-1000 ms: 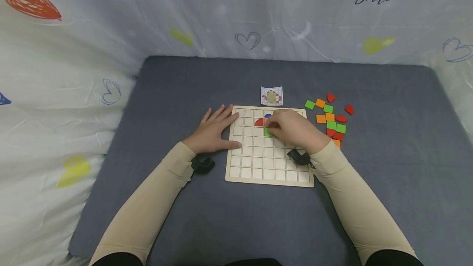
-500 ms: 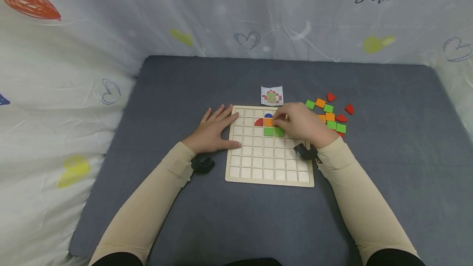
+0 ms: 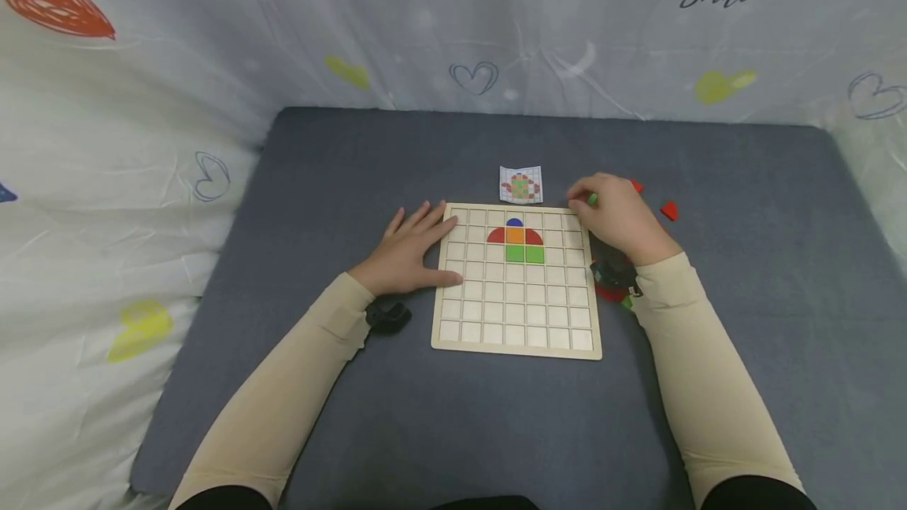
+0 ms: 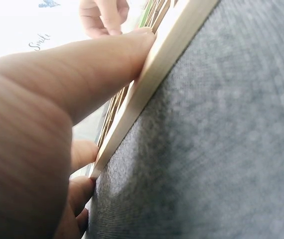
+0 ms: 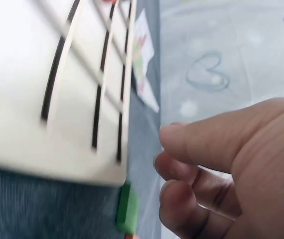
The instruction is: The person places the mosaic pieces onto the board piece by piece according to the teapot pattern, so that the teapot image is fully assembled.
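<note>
My left hand (image 3: pixel 409 254) rests at the left edge of a wooden grid board (image 3: pixel 473 333), fingers spread and thumb on its rim; the left wrist view shows the thumb (image 4: pixel 107 59) on the rim. Set in the board are a blue half-round piece (image 3: pixel 514 222), an orange square (image 3: pixel 515 235), a red curved piece (image 3: pixel 496 236) on either side and two green squares (image 3: pixel 525 253). My right hand (image 3: pixel 616 211) hovers past the board's far right corner, fingers loosely bent, nothing held. Just below its fingers, a green tile (image 5: pixel 127 206) lies on the table.
A small printed pattern card (image 3: pixel 520 184) lies behind the board. A red piece (image 3: pixel 669 211) lies to the right of my right hand. The hand and wrist camera (image 3: pixel 615 274) hide most of the loose tiles. A patterned white curtain (image 3: pixel 425 30) hangs behind the table.
My right hand has left the board and moved right and back to the loose tiles. A second green square and the right red piece show on the board now. My left hand is still.
</note>
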Tool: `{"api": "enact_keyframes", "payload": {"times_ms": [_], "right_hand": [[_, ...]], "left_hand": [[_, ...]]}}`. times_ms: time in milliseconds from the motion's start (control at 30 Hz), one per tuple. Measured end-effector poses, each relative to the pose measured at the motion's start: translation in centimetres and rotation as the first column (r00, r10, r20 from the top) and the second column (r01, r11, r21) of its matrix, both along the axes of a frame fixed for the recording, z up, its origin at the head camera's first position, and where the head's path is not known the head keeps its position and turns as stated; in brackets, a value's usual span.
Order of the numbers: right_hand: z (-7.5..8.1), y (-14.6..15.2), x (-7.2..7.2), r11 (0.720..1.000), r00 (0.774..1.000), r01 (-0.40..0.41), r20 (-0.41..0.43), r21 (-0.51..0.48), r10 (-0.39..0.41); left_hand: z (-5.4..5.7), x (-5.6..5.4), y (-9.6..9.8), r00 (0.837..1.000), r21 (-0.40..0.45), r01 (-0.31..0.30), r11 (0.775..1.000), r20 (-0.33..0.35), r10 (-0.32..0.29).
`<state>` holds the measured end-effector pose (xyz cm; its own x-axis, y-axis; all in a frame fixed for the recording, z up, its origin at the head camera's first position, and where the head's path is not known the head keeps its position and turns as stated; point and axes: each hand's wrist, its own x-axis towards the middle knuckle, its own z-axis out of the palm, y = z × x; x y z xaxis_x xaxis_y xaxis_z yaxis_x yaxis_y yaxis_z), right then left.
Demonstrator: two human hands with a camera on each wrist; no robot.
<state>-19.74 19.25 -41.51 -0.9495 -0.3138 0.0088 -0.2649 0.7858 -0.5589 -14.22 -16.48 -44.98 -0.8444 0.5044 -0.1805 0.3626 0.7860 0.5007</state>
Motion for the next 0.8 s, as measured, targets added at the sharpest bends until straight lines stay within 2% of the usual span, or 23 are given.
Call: {"api": "enact_keyframes", "payload": {"times_ms": [367, 533, 800], "right_hand": [[-0.85, 1.00, -0.67, 0.995, 1.000, -0.005, -0.002, 0.101, 0.005], [-1.05, 1.10, -0.60, 0.993, 1.000, 0.003, -0.012, 0.115, -0.001], [-0.96, 1.24, -0.39, 0.988, 0.997, 0.073, -0.014, 0.133, -0.072]], "left_hand": [[-0.06, 0.09, -0.04, 1.000, 0.003, -0.004, 1.000, 0.000, 0.004], [-0.01, 0.10, -0.02, 1.000, 0.007, -0.009, 1.000, 0.003, 0.009], [0.02, 0.07, 0.01, 1.000, -0.001, -0.009, 1.000, 0.005, 0.009]]}}
